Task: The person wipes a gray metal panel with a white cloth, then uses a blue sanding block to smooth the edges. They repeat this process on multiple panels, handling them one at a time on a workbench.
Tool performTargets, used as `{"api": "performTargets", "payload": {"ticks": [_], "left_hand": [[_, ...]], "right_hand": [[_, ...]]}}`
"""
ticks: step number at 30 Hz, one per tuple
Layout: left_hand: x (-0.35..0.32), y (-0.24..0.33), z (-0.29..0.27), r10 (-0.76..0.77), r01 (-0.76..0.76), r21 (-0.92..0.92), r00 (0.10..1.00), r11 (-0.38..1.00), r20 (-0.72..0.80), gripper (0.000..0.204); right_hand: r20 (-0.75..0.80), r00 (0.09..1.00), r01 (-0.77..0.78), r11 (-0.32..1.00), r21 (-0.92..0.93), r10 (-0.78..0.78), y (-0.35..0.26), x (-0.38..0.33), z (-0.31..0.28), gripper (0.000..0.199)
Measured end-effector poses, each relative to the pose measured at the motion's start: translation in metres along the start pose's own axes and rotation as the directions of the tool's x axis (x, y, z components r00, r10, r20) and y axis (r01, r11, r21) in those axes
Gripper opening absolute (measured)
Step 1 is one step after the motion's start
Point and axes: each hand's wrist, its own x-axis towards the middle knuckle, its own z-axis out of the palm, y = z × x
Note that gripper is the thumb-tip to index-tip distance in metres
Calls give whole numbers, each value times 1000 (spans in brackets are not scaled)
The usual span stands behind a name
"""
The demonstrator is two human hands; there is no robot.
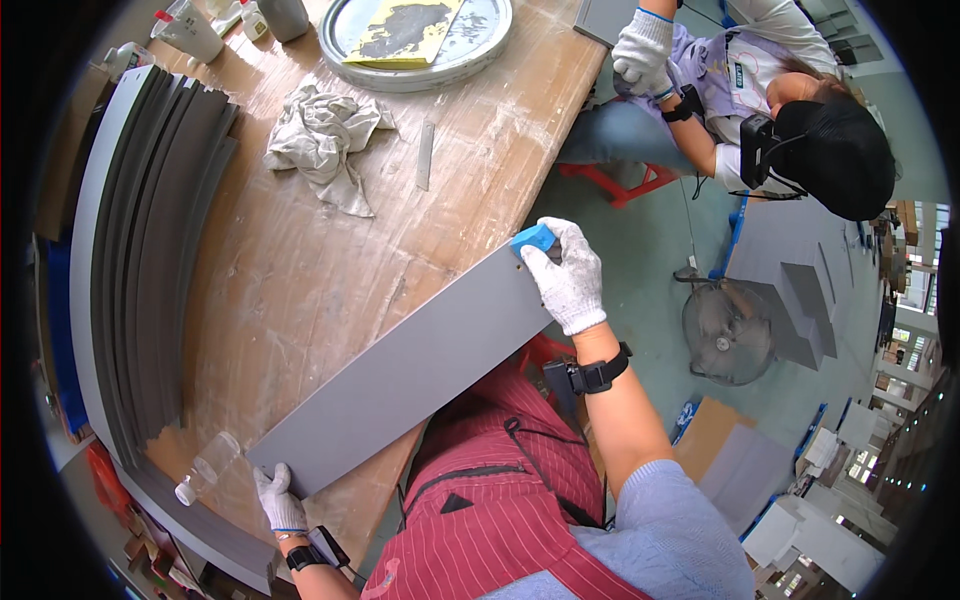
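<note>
A long grey panel [410, 365] lies slanted along the near edge of the wooden worktable [330, 260]. My left hand [277, 497], in a white glove, grips the panel's lower left end. My gloved right hand [570, 275] presses a small blue block [533, 239] against the panel's upper right end. A black band sits on each wrist. My striped red apron fills the bottom middle.
A fanned stack of grey panels [150, 250] lines the table's left side. A crumpled white rag [325, 135], a round metal tray [420, 40], bottles and a clear plastic bottle [205, 468] are on the table. Another gloved person [740, 90] sits at upper right. A floor fan [725, 345] stands right.
</note>
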Motion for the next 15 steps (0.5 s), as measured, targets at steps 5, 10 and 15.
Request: {"api": "performTargets", "payload": {"ticks": [5,10,15], "left_hand": [[-3,4,5,-32,32,-10,999,999,-19,69],[-4,-4,-1,-29,29,-2,998,1000,-61,69],[-3,-3,5,-17,19,17,995,1000,-101,66]], "right_hand": [[33,998,45,999,8,-45,-8,29,-4,34],[233,953,246,946,-211,-196,-24,26,-6,34],[462,793,491,866,-97,-398,-62,-3,33,31]]}}
